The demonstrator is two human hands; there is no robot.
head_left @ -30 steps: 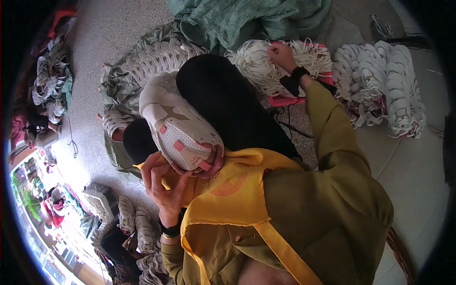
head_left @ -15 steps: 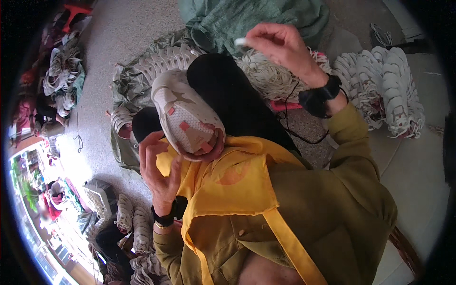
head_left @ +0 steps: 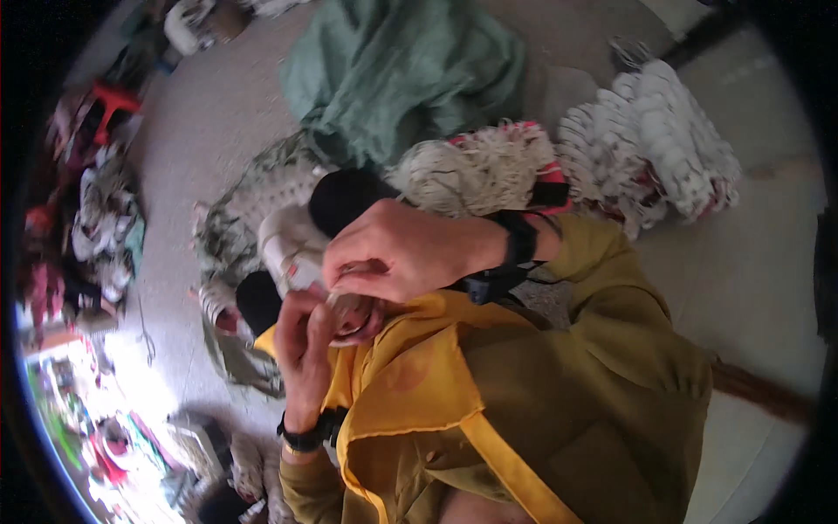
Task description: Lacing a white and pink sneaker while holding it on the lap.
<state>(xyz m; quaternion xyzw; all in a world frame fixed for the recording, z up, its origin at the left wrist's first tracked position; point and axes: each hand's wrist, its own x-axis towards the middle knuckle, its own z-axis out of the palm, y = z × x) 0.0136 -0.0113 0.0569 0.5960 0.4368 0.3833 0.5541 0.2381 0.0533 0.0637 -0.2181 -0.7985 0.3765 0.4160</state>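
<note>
A white shoe with pink-red patches [head_left: 285, 244] lies on my lap, toe pointing away and its pinkish opening toward me. My right hand [head_left: 401, 249] is closed above it, covering much of its upper. Close in front, my left hand [head_left: 305, 341] has thumb and fingers pinched together. The fingertips of both hands meet over the shoe, at a small whitish thing too small and blurred to name. Under the shoe a yellow apron [head_left: 419, 375] covers my front.
A green cloth sack [head_left: 406, 79] lies on the floor ahead. To its right are a bundle of white laces [head_left: 476, 170] and rows of stacked white shoe uppers [head_left: 663, 140]. A grey-green sheet [head_left: 231, 236] bears more pale uppers. Heaps of goods line the far left.
My right hand has come down from the upper right to the shoe, bringing the small white thing. My left hand has closed from open fingers into a pinch. The view has shifted.
</note>
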